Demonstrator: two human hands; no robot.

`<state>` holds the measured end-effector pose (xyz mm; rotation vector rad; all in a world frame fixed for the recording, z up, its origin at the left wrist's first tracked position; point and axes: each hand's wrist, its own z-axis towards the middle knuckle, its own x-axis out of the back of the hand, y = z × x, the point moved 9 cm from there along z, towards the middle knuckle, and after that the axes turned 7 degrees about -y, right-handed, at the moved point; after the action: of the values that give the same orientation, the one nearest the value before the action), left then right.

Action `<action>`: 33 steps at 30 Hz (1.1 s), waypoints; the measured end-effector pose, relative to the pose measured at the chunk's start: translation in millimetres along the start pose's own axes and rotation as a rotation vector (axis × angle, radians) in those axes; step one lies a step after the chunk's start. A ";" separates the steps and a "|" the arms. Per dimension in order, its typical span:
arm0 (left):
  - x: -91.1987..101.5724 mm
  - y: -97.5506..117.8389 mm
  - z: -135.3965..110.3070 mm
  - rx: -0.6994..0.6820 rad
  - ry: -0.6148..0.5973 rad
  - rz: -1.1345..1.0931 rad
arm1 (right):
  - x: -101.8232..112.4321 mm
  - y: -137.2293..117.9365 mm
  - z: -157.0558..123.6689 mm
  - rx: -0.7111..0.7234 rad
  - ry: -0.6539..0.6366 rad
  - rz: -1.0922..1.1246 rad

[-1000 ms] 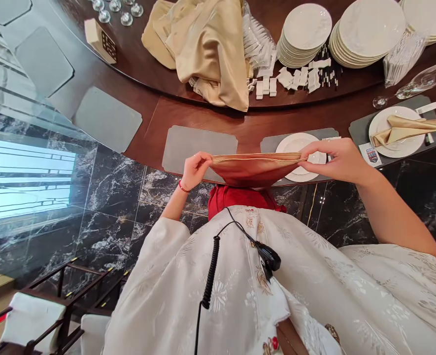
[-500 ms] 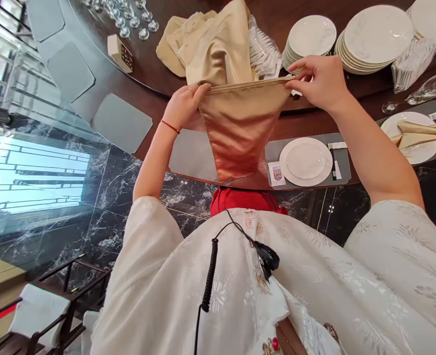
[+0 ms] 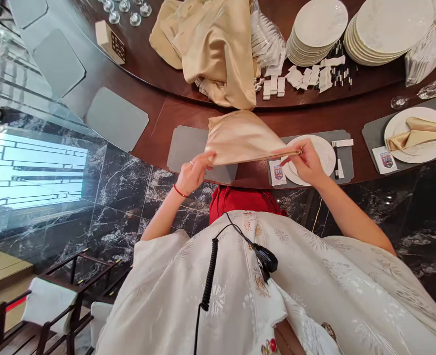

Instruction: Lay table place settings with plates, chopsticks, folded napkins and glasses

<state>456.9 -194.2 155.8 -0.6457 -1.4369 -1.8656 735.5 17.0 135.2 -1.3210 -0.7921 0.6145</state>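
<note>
A folded gold satin napkin is stretched between my two hands above the table's front edge. My left hand pinches its near left corner, over a grey placemat. At the near right corner my right hand grips the folded edge, in front of a plate setting that it partly covers. The napkin's far side lies out toward a heap of gold cloths on the raised round centre of the table.
Stacks of white plates, plastic-wrapped items and small white rests stand on the raised centre. Stemmed glasses are at the far left. Another setting with a folded gold napkin lies right. Chairs stand behind left.
Both hands have come down and nearer to me with the napkin. It hung from my hands before; now it extends away from them, over the table.
</note>
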 end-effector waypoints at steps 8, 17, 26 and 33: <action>-182.0 -55.4 -132.5 0.575 -0.420 -0.256 | -60.8 161.3 -127.5 -0.443 -0.160 -0.202; -252.6 -92.2 -173.6 0.933 -0.267 -0.972 | -73.1 239.1 -149.9 -0.734 0.055 -0.078; -270.4 -98.2 -191.5 1.111 0.007 -0.996 | -73.0 230.2 -160.3 -0.763 0.258 -0.521; -263.7 -99.8 -202.7 1.287 0.233 -0.889 | -82.7 230.6 -161.6 -0.828 0.317 -0.452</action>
<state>554.1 -316.9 -154.2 0.9158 -2.4836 -0.9960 824.7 -107.8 -115.0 -1.8347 -1.0831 -0.3319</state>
